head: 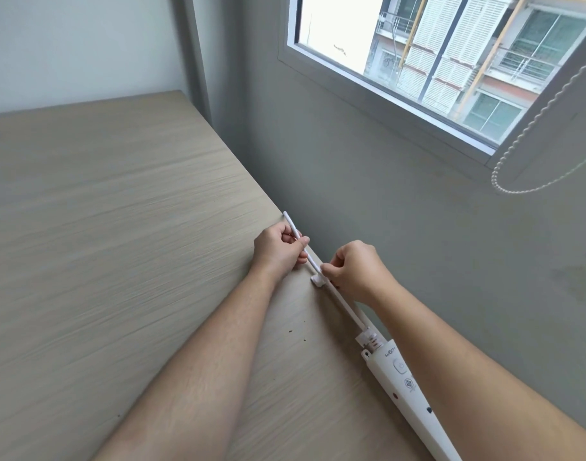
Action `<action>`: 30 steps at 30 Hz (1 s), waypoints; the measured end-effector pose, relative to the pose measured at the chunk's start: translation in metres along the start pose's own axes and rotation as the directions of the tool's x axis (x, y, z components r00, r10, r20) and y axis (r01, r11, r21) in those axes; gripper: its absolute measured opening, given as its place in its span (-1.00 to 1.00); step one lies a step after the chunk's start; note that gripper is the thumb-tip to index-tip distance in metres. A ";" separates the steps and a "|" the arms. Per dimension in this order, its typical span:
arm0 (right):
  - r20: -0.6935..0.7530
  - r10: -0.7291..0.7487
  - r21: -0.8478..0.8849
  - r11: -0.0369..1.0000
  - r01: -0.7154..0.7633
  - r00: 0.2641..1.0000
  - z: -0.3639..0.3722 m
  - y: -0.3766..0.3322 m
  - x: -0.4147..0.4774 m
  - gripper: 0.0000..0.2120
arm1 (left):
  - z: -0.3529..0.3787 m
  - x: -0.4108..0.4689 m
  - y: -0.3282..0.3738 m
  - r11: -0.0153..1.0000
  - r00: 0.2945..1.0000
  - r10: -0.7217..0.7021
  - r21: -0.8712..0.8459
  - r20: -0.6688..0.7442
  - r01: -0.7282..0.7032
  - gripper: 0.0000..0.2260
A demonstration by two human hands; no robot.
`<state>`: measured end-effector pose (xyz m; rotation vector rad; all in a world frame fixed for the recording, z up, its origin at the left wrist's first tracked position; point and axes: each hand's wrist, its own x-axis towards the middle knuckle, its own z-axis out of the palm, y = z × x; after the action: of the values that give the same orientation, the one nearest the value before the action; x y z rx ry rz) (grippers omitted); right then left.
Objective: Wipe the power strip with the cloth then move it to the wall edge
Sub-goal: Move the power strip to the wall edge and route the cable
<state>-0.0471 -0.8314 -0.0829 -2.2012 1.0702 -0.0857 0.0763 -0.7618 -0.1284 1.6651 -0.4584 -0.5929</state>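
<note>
Gripping the white cord, both hands work at the bench's right edge by the wall. Left hand fingers are clamped on the cord farther out, right hand fingers pinch it just above a white clip. Power strip lies near right, along the wall edge, partly under the right forearm.

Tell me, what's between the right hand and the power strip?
In the head view, a bare stretch of white cord runs along the wall edge from the right hand to the power strip, past a small white clip.
</note>
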 end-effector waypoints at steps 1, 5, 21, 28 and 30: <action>0.002 -0.005 -0.008 1.000 0.005 1.000 0.000 -0.001 0.000 -0.81 | 0.000 0.000 0.001 1.000 1.000 0.001 0.009 0.001 -0.001 -0.93; 0.058 0.018 0.023 1.000 -0.019 0.998 -0.004 -0.001 0.003 -0.80 | 0.000 0.000 0.003 1.000 0.999 -0.008 0.007 -0.035 0.008 -0.94; -0.021 -0.028 0.148 0.989 0.031 0.999 0.017 -0.036 0.063 -0.86 | -0.016 0.052 0.015 0.992 0.991 -0.060 0.100 -0.121 0.072 -0.83; 0.000 -0.044 0.069 0.997 0.044 0.999 0.020 -0.047 0.080 -0.79 | -0.027 0.074 0.022 0.975 0.976 -0.192 0.093 -0.103 0.202 -0.70; -0.003 -0.040 0.055 0.998 0.041 0.999 0.021 -0.050 0.082 -0.70 | -0.029 0.075 0.020 0.975 0.978 -0.198 0.092 -0.066 0.204 -0.73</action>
<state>0.0475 -0.8576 -0.0873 -2.1736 1.0127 -0.1342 0.1537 -0.7880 -0.1147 1.8319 -0.2830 -0.6784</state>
